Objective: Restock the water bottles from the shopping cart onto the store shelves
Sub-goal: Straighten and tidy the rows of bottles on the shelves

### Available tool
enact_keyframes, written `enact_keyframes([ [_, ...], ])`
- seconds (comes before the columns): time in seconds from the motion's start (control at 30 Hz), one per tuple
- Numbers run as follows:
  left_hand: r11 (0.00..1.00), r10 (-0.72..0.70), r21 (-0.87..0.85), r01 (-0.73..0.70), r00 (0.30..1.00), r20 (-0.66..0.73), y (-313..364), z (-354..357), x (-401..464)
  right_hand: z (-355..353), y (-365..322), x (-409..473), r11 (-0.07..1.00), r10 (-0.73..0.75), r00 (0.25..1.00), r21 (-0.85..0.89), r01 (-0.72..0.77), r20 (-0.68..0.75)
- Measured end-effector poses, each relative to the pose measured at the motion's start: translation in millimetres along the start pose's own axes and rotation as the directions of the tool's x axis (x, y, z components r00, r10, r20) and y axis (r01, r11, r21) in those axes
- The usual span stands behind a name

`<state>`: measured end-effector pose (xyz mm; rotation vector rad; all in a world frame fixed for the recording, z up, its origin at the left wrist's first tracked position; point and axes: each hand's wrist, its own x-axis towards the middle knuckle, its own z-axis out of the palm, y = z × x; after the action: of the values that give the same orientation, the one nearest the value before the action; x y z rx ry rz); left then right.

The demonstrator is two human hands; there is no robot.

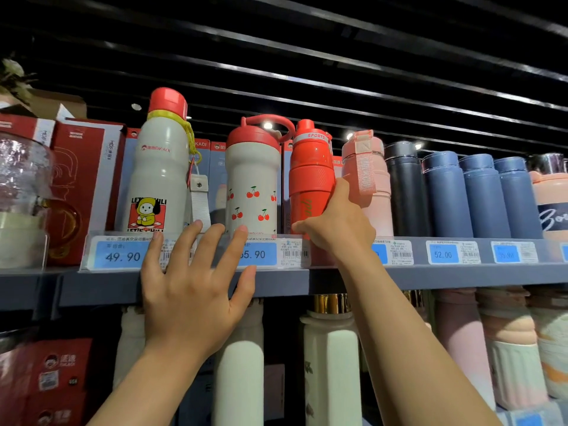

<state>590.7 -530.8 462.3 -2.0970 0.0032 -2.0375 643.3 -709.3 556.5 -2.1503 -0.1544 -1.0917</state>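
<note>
Your right hand [335, 224] wraps the lower body of the red bottle [310, 176], thumb up its side, fingers curled round the base. The bottle stands upright on the top shelf [461, 276], tight between the cherry bottle [252, 179] and the pink bottle [367, 179]. Keep it vertical and ease it straight back so neither neighbour gets knocked. Your left hand [196, 284] lies open, fingers spread flat over the price tags [123, 253]; use it to steady the cherry bottle if that wobbles.
</note>
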Motion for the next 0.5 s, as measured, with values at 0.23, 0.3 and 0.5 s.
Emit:
enact_keyframes([
  [0.23, 1.000, -0.003, 0.003, 0.003, 0.999, 0.034, -1.3, -1.6, -0.7, -2.9, 0.7, -2.3, 0.999, -0.043, 0.999, -0.015, 0.043, 0.000],
  [0.3, 1.000, -0.009, -0.018, 0.010, 0.998, 0.064, -0.9, -4.2, -0.8, -12.7, 9.8, -7.3, 0.986, -0.168, 0.984, -0.027, 0.166, -0.064],
  [0.5, 0.987, -0.081, -0.130, 0.091, 0.994, 0.078, 26.1, -16.8, 3.6, -64.7, 71.3, 15.7, 0.977, -0.189, 0.952, 0.054, 0.208, -0.239],
])
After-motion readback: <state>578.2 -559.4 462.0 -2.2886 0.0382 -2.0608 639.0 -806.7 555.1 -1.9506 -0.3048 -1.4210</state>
